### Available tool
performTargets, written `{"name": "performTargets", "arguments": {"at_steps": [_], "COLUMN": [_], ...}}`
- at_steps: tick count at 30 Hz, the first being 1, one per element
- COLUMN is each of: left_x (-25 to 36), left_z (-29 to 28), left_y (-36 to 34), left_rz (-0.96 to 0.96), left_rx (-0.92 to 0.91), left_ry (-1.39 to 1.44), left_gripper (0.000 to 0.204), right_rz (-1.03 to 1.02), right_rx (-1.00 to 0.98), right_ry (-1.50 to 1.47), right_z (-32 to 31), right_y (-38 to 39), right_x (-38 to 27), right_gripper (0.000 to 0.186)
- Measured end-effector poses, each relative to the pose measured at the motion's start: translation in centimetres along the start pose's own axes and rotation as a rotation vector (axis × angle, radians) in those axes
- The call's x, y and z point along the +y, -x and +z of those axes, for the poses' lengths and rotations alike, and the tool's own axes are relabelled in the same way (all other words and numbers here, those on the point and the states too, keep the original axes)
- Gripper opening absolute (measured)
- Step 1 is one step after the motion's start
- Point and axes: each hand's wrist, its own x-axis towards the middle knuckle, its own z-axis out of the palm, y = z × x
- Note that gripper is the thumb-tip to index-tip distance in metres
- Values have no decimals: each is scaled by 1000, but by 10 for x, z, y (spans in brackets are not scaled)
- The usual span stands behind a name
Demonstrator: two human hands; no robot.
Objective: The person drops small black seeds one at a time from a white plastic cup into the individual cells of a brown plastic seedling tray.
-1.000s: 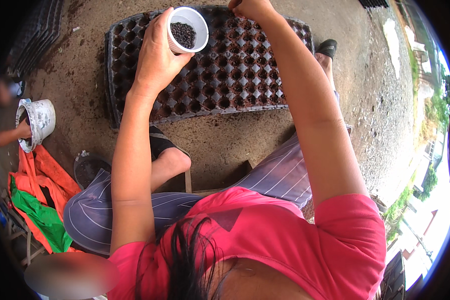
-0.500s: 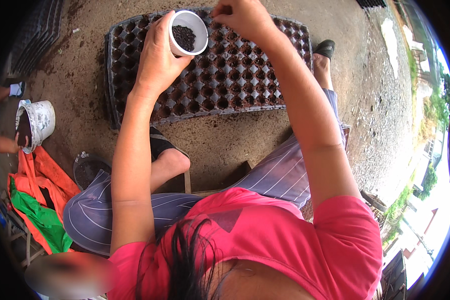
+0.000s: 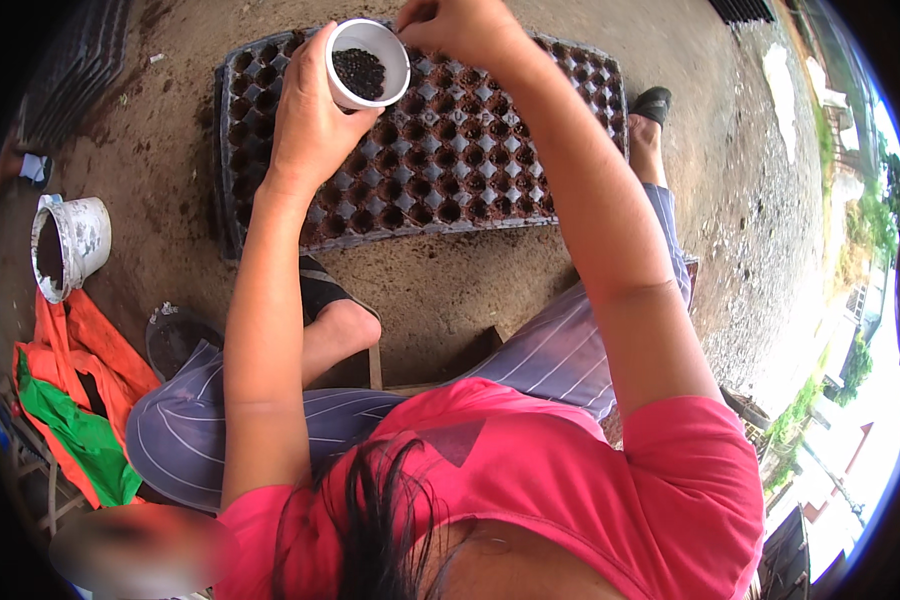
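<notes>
My left hand [image 3: 308,120] is wrapped round a white plastic cup [image 3: 400,72], tilted so that its inside shows. Small dark seeds [image 3: 358,74] lie in the bottom of it. Close to the cup's right rim is my right hand [image 3: 460,32], its fingers pinched together over the far rows; whatever they hold is too small to make out. Under both hands lies a black seedling tray [image 3: 440,170] with rows of round cells holding brown soil. Both forearms hide parts of the tray.
At the left stands a white, dirt-smeared bucket [image 3: 88,238] with dark soil inside, beside orange and green cloth [image 3: 90,400]. More black trays [image 3: 75,70] are stacked at the far left. My sandalled foot [image 3: 648,115] rests next to the tray's right end.
My right hand has shifted left, nearer the cup, and the cup has moved slightly left too. The other person's hand at the bucket has gone out of view.
</notes>
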Motion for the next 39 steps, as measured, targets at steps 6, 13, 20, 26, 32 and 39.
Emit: {"name": "performTargets", "arguments": {"at_steps": [6, 13, 20, 26, 32, 39], "left_x": [-11, -16, -16, -16, -15, -6], "left_z": [-6, -11, -15, -18, -18, -11], "left_y": [-3, -3, -7, -7, -7, -5], "left_rz": [-32, -27, -41, -45, -51, -30], "left_rx": [44, 44, 58, 62, 56, 26], "left_ry": [-18, -18, -31, -37, -35, -49], "left_gripper": [101, 100, 100, 100, 101, 102], "right_rz": [254, 333, 134, 127, 218, -43], "right_rx": [3, -64, -30, -38, -137, -57], "right_ry": [159, 146, 204, 208, 211, 170], "right_z": [-1, 7, 6, 8, 8, -5], "right_y": [-22, -30, -39, -40, -32, -11], "right_x": [72, 67, 87, 89, 75, 16], "right_gripper": [21, 23, 20, 20, 21, 21]}}
